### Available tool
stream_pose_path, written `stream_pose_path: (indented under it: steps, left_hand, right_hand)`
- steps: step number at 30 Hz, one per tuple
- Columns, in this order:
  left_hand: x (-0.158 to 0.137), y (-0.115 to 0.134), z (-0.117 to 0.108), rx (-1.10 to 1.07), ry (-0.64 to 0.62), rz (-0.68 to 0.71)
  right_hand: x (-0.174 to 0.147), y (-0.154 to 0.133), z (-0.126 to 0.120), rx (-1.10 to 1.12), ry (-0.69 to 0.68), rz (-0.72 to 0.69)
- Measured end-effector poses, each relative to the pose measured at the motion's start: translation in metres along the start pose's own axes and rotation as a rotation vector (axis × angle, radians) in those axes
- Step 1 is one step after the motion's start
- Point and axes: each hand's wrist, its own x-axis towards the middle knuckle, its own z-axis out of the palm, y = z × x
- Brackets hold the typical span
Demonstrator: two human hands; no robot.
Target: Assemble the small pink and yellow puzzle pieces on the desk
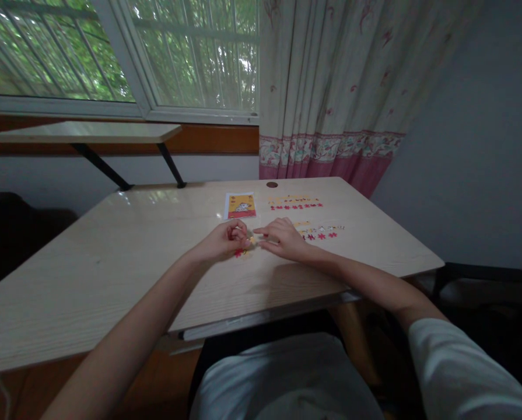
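Both hands, left hand (226,238) and right hand (280,236), pinch a small sticker (251,240) mid-bench; peeling it wants slow, low fingertips.

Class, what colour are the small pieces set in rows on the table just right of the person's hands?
Red small pieces, seen in the head view, on the table.

Bare table (90,274) left; card (240,206), sticker rows (307,219) crowd far side.

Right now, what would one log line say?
left hand: curled by small pieces | right hand: flat beside them | picture card behind | table
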Motion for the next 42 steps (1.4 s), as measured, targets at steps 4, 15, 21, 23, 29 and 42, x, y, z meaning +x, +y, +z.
stream_pose_path:
  steps: [4, 15, 21, 23, 29, 42]
  left_hand:
    - [0.001, -0.005, 0.001, -0.028, -0.046, 0.001]
    - [0.002, -0.005, 0.006, -0.097, -0.06, 0.042]
    - [0.0, 0.001, -0.001, 0.011, 0.026, 0.107]
    - [-0.002, 0.005, -0.014, 0.211, 0.135, 0.148]
    - [-0.008, 0.006, -0.052, 0.941, 0.228, 0.024]
    - [-0.01, 0.006, -0.045, 1.08, 0.078, -0.021]
  right_hand:
    - [0.001, -0.002, 0.002, -0.01, -0.007, -0.049]
    - [0.002, -0.003, 0.001, -0.043, 0.021, -0.091]
    - [0.003, 0.005, -0.01, -0.062, 0.096, -0.072]
    - [0.004, 0.014, -0.02, -0.086, 0.167, -0.032]
    - [0.004, 0.044, -0.047, -0.147, 0.312, 0.05]
    - [0.0, 0.071, -0.08, -0.059, 0.051, 0.123]
